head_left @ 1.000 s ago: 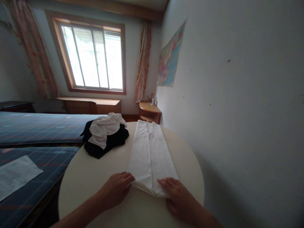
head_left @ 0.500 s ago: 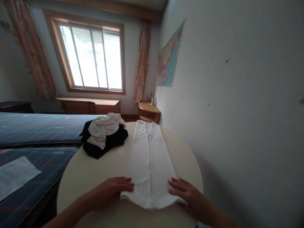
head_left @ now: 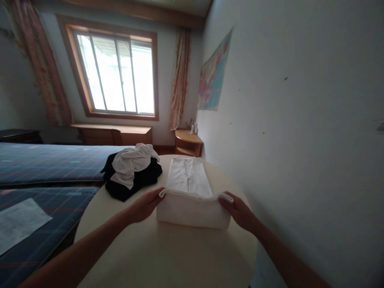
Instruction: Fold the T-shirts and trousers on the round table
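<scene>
While left hand (head_left: 146, 207) and right hand (head_left: 242, 212) are pinching its raised edge, the white garment (head_left: 193, 211) is lying on the table (head_left: 168, 256), lower centre of frame; that edge is sagging between them, so uneven pulling could be leaving crooked folds.

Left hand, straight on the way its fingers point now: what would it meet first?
The white garment: the left hand holds its raised edge, so that cloth comes first. The part lying flat on the table seems next, though depth is unclear.
</scene>
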`<state>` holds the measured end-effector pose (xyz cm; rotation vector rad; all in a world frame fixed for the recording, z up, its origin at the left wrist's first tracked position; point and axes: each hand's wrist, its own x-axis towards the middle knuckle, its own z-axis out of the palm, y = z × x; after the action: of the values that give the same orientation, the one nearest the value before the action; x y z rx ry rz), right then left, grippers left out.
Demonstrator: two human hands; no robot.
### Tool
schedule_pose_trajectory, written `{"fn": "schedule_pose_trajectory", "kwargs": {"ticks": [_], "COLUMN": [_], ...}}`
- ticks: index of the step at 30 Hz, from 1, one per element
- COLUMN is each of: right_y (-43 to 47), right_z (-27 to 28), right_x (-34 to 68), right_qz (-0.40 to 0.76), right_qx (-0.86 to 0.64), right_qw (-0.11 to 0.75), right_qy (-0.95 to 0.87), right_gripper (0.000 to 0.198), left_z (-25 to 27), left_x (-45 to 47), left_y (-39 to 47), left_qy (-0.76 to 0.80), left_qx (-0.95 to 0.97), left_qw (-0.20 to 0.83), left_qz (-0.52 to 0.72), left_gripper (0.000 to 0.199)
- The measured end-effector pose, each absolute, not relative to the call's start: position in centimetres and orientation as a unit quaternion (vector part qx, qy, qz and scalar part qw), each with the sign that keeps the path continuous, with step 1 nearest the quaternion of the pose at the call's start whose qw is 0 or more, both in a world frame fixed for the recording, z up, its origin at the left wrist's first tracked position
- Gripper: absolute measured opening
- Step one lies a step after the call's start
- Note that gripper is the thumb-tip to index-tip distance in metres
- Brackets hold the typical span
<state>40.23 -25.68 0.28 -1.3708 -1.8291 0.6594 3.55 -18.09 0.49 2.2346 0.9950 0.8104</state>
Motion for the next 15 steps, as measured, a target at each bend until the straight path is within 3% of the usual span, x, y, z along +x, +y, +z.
{"fn": "schedule_pose_trajectory", "kwargs": {"ticks": [8, 12, 15], "right_y": [-15.0, -11.0, -9.9], "right_z": [0.8, -2.0, -4.7], "right_x": [41.2, 41.3, 40.7], "right_qz": [0.302, 0.297, 0.164], "right_qx": [-0.495, -0.537, -0.598], "right_qw": [0.464, 0.428, 0.362], "right_qy": [-0.670, -0.663, -0.696], "right_gripper": [0.046, 0.054, 0.056], "left_z": [-0.2, -3.9, -7.1], "left_x": [7.8, 9.0, 9.1], "left_y": [-7.5, -4.1, -3.7], "left_qy": [0.342, 0.397, 0.438], "left_qx": [0.757, 0.748, 0.738], "left_qw": [0.375, 0.344, 0.307], "left_qz": [0.410, 0.406, 0.411], "left_gripper": [0.052, 0.054, 0.051]}}
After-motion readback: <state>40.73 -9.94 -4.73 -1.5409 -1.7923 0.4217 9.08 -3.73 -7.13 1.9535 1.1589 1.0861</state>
